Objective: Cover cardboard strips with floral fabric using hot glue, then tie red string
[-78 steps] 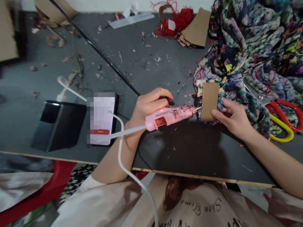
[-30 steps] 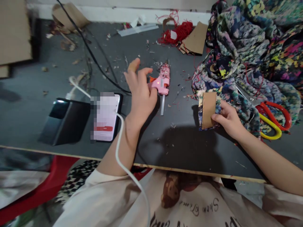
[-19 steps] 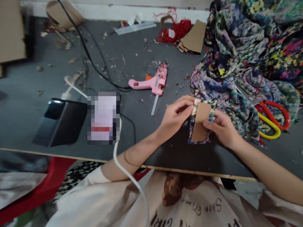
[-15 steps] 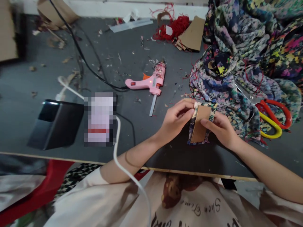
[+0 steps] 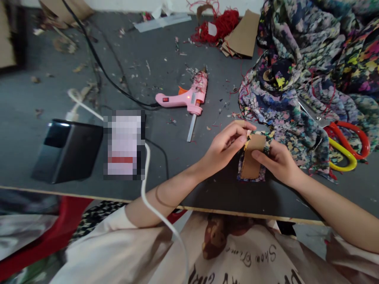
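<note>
My right hand grips cardboard piece on floral cloth near table front, thumb pressing face, likely steadying; left hand pinches cloth's upper-left edge. Glue gun lies apart, presumably freeing hands.

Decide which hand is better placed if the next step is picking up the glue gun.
Probably the left hand: it is nearer the glue gun, with open tabletop between them. The right hand is farther off, its fingers holding the cardboard.
</note>
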The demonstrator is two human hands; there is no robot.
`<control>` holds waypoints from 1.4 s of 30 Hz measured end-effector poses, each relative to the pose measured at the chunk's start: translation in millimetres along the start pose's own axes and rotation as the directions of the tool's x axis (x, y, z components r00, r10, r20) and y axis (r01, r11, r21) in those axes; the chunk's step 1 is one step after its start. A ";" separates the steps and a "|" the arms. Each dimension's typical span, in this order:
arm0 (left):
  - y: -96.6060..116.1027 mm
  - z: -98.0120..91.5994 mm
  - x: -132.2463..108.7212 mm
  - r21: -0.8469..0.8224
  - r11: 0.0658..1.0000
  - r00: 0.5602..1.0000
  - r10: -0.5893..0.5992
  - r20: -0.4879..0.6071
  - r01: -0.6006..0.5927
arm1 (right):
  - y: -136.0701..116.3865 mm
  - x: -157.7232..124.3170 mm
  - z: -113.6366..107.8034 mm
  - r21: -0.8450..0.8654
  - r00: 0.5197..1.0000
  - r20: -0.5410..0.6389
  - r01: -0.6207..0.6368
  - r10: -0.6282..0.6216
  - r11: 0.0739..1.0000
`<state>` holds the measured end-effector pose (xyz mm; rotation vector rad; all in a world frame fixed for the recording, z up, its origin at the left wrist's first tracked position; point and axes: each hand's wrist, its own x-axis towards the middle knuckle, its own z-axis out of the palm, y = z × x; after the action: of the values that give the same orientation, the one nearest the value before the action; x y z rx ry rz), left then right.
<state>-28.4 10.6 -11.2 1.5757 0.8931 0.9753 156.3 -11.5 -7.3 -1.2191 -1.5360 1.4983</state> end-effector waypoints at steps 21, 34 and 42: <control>-7.9 -2.6 1.4 0.018 0.995 0.995 0.102 0.003 -0.102 | -4.0 -0.4 -1.8 -0.153 0.993 0.112 -0.018 0.036 0.988; -11.5 -3.7 2.1 -0.025 0.991 0.991 0.131 0.015 -0.131 | -8.0 0.0 -4.1 -0.258 0.986 0.167 0.022 0.022 0.966; -8.2 -4.8 0.9 -0.044 0.998 0.998 0.053 0.034 -0.052 | -8.6 0.6 -3.0 -0.254 0.985 0.168 0.008 0.036 0.967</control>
<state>-33.0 14.7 -18.4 1.5820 0.8047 0.9942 157.4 -9.0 1.4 -1.2711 -1.8853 1.4809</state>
